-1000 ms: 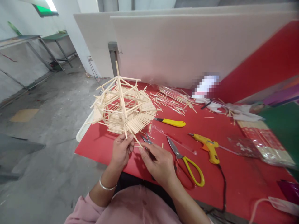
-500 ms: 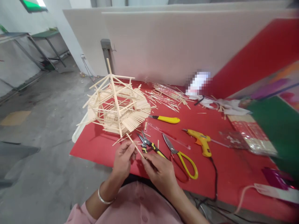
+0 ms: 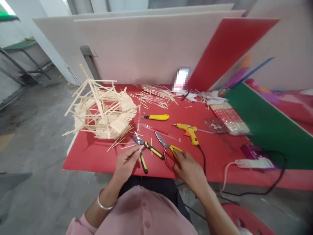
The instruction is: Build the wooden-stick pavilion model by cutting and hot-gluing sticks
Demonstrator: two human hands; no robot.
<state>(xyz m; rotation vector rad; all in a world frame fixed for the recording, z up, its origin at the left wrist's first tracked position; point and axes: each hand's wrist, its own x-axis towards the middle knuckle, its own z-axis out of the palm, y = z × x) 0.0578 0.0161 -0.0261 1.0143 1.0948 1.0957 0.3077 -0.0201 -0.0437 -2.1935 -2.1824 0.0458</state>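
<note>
Right hand point(image 3: 189, 166) grips scissors point(image 3: 167, 148), blades pointing away-left.

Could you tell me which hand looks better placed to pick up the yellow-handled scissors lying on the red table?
Right. The right hand already rests on the yellow-handled scissors, fingers at the loops. The left hand pinches a thin wooden stick beside the pliers, so it looks occupied.

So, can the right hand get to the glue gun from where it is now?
Probably yes. The right hand rests on the scissors, and the glue gun lies just beyond on the red table. Nothing stands between them; only its black cord runs past the hand.
</note>
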